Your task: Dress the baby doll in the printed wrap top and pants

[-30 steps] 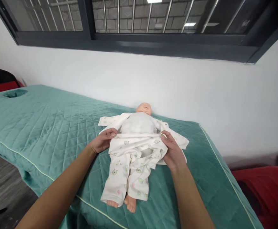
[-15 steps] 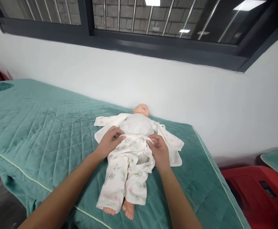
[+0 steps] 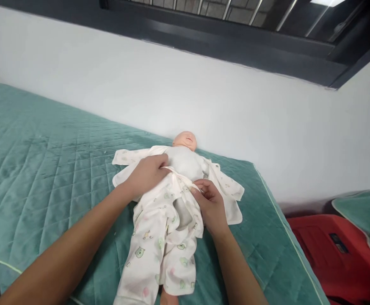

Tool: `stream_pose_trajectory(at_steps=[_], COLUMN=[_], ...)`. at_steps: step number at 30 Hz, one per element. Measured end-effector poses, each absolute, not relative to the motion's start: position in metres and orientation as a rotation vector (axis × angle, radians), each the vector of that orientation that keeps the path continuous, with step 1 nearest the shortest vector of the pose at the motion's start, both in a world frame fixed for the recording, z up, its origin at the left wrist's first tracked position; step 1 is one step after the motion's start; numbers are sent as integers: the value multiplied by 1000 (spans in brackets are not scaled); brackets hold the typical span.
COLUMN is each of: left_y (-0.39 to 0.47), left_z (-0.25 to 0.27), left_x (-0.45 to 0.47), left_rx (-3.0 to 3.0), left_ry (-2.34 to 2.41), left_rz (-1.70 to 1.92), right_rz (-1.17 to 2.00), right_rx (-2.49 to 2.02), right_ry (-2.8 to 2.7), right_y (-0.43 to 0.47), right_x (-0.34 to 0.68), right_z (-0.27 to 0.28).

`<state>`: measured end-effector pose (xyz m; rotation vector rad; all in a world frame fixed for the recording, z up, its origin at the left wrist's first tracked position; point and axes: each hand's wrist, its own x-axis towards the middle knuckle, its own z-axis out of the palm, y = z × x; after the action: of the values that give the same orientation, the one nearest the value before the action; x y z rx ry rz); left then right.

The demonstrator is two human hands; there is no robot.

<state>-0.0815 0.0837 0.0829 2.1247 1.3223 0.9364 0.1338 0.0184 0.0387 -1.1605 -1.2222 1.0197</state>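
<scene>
A baby doll (image 3: 185, 140) lies on its back, its head toward the wall. White baby pants (image 3: 150, 237) printed with small animals cover its legs and reach up to its belly. My left hand (image 3: 149, 174) pinches the waistband on the left and pulls it up over the grey-white torso (image 3: 186, 163). On the right side of the waistband, my right hand (image 3: 209, 203) grips the cloth between thumb and fingers. An opening in the pants shows part of the body beneath. Under the doll spreads an open white baby shirt (image 3: 227, 186), its sleeves out to both sides.
A green quilted cover (image 3: 61, 169) lies over the bed beneath the doll. The white wall (image 3: 109, 80) and a dark-framed, barred window (image 3: 204, 31) stand behind. At the right is a red plastic object (image 3: 334, 254) with green cloth (image 3: 363, 216) over it.
My left hand has moved up and drawn its side of the waistband higher on the torso. My right hand stays at its side. The view has tilted downward and come closer.
</scene>
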Motion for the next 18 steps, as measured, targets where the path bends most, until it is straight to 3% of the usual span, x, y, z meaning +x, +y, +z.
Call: stream_pose_trajectory(at_steps=[7, 13, 18], left_y=[104, 108, 109], left_z=[39, 32, 35], left_x=[-108, -113, -123], left_rx=[1338, 1280, 1343], left_ry=[1075, 870, 886], left_rz=[1066, 1019, 843], right_rz=[1066, 1293, 1309], right_rx=[-1242, -1026, -1031], right_ry=[-1072, -678, -703], right_y=[25, 27, 31], right_x=[142, 149, 154], right_z=[43, 47, 38])
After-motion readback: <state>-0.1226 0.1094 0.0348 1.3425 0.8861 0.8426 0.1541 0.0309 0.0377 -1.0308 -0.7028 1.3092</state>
